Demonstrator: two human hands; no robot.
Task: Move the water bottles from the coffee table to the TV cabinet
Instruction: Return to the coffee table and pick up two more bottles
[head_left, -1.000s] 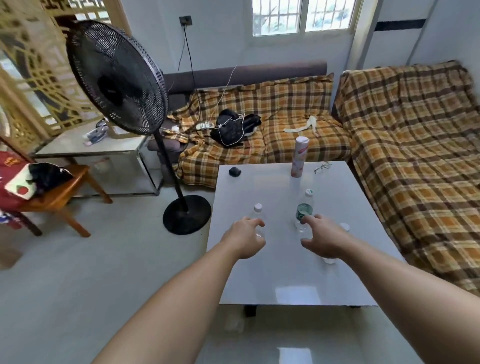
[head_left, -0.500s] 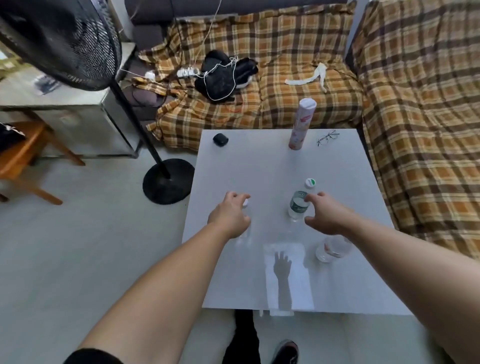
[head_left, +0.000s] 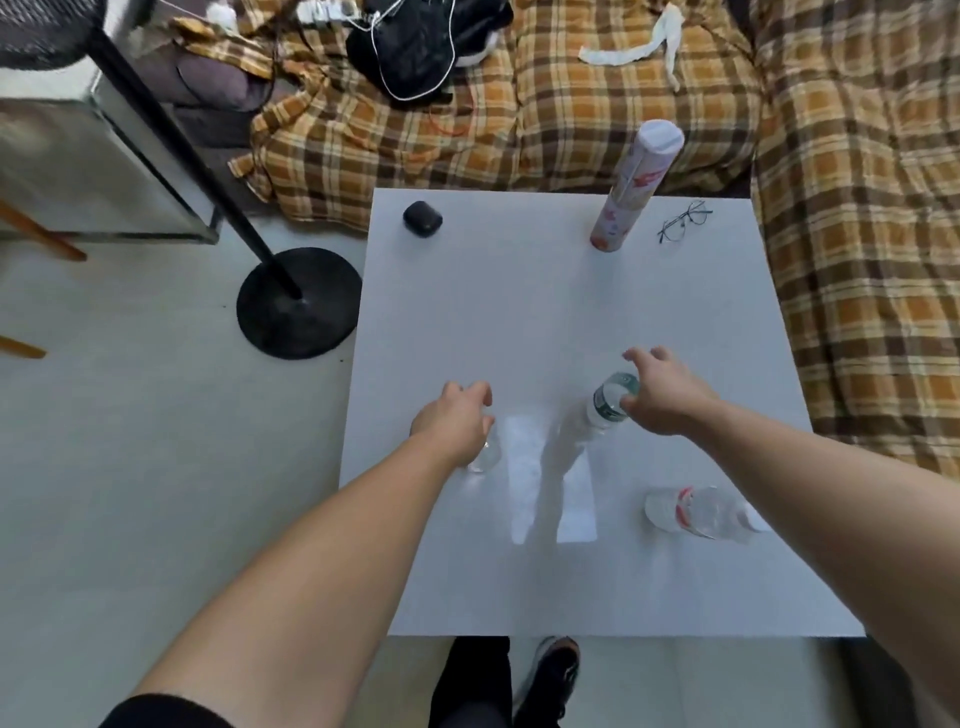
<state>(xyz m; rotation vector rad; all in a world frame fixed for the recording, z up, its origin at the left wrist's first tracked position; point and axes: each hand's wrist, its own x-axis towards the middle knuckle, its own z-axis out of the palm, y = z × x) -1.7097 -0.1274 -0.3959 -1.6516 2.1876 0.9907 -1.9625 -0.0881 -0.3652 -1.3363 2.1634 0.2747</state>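
White and glossy, the table (head_left: 519, 312) carries three water bottles. My left hand (head_left: 454, 423) curls over the top of a clear bottle (head_left: 485, 452), though I cannot tell if it grips. My right hand (head_left: 657, 392) wraps the green-labelled bottle (head_left: 605, 405). A third bottle (head_left: 696, 512) lies beside my right forearm.
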